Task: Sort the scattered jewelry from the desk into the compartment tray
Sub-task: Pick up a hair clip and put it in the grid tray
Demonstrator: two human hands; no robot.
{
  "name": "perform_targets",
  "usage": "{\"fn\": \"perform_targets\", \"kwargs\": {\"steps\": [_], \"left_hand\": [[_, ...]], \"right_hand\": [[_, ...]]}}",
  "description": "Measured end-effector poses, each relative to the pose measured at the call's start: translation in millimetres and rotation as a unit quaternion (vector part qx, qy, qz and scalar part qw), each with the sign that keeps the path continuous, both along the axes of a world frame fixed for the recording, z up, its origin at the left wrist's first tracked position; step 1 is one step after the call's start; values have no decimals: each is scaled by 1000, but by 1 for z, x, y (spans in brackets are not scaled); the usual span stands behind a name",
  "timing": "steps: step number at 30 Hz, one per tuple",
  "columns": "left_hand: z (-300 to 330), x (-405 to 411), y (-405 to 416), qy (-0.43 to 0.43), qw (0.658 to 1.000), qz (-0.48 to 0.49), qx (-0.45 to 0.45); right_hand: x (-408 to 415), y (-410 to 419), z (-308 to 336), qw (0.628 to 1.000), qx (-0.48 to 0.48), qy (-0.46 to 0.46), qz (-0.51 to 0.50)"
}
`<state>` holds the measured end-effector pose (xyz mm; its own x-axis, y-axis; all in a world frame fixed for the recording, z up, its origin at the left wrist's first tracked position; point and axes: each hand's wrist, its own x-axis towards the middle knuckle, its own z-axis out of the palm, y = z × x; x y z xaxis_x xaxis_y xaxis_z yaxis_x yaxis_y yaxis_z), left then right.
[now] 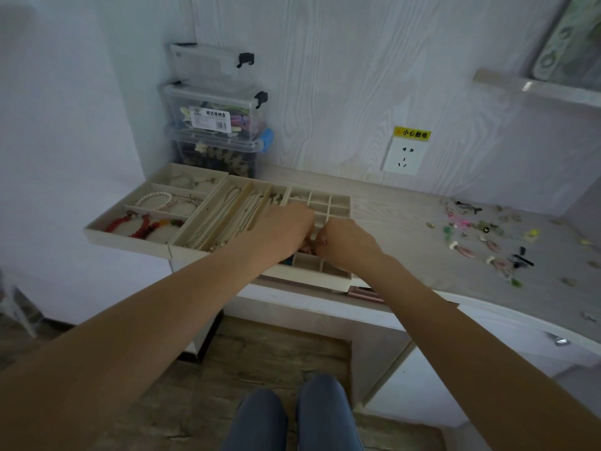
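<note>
Three beige trays stand side by side on the desk. The small-compartment tray [338, 201] is under my hands. My left hand [286, 229] and my right hand [344, 242] meet fingertip to fingertip over its middle cells, pinching a small pinkish piece that is mostly hidden. The middle tray [227, 219] holds thin chains. In the left tray [156, 203] lie a pearl bracelet [154, 200] and red bead bracelets [136, 224]. Scattered jewelry [487, 239], mostly small earrings and charms, lies on the desk at right.
Stacked clear storage boxes [214, 125] stand against the wall behind the trays. A wall socket [403, 156] with a yellow warning label sits above the desk. The desk's front edge curves at right; a shelf [536, 86] juts out at upper right. My knees show below.
</note>
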<state>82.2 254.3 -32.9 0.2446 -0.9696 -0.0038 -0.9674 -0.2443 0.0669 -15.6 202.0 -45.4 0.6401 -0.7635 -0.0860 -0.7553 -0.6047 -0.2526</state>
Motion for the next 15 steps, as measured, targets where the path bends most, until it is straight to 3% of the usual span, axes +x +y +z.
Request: {"fn": "perform_targets", "kwargs": {"steps": [3, 9, 15], "left_hand": [[-3, 1, 1, -34, 998, -28, -43], [0, -3, 2, -79, 995, -37, -43], [-3, -2, 0, -64, 995, -39, -67]], "right_hand": [[0, 1, 0, 1000, -10, 7, -3], [1, -2, 0, 1000, 5, -3, 9], [0, -4, 0, 1000, 17, -21, 6]]}}
